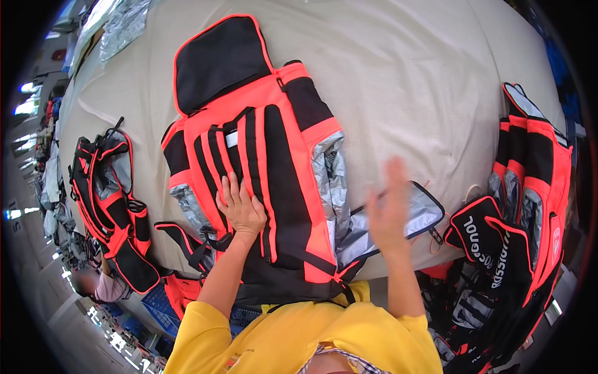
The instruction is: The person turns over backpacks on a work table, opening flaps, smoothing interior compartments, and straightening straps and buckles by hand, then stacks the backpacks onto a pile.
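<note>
A large black and neon-coral backpack (293, 168) lies flat on the cloth-covered table, strap side up. Its black top flap (221, 59) is folded out away from me, and silver lining shows at both sides. My left hand (241, 206) rests flat on the straps at the middle of the pack, fingers spread, gripping nothing. Raised to the right of the bag is my right hand (389, 209), smeared by motion; nothing shows in it. Behind it a silver-lined panel (427, 209) with dark edging spreads out from the bag's lower right side.
Another backpack (112, 193) in the same colours lies at the left table edge. More black and coral bag pieces with white lettering (476, 240) pile up at the right. Clear plastic (124, 28) sits at the upper left. A blue crate (159, 315) and a seated person (106, 283) are at lower left.
</note>
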Tool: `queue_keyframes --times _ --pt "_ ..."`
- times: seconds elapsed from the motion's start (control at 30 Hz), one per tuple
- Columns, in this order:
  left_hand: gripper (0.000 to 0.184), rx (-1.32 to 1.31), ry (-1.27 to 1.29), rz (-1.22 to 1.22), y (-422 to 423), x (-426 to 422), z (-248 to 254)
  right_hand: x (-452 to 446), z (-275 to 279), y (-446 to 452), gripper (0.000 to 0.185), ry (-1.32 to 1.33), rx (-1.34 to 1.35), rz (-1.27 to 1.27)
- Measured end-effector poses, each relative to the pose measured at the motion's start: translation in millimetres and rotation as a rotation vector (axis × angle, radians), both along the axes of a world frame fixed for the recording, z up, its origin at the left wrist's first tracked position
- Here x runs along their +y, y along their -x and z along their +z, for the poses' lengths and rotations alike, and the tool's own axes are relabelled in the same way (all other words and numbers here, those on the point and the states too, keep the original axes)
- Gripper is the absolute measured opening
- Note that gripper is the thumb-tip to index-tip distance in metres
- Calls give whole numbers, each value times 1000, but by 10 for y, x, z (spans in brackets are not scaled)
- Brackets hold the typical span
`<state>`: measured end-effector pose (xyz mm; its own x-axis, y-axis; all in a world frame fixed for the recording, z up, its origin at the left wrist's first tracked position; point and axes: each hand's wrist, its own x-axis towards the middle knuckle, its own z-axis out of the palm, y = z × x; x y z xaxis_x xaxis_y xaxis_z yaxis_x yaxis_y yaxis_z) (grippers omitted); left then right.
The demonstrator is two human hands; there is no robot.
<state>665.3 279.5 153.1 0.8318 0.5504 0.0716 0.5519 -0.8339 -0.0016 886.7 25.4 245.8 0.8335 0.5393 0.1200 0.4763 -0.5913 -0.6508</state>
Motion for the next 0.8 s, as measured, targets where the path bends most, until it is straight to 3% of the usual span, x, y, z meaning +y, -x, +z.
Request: queue_keyframes --times 0.07,0.1,0.17,0.5,0.57,0.67,0.7,0.8 --pt "56 -7 11 15 -17 -10 33 432 -365 148 56 228 -113 368" --pt "56 -5 8 11 -19 -9 35 476 -563 202 56 228 -126 374" --pt "58 -8 19 10 -9 -9 52 576 -778 282 55 485 -132 476" --pt "56 -77 31 37 -5 -13 31 276 -220 319 44 370 176 376" --pt "54 -122 4 24 -24 45 5 20 69 487 36 119 283 -21" --pt "48 -167 -99 -7 -24 20 -43 -624 163 819 33 4 110 -243" --pt "47 -185 -109 -5 -63 15 -40 -815 192 954 33 56 128 -287" --pt "45 -230 -154 -15 -44 10 -67 -1253 229 1514 32 -105 314 -500"
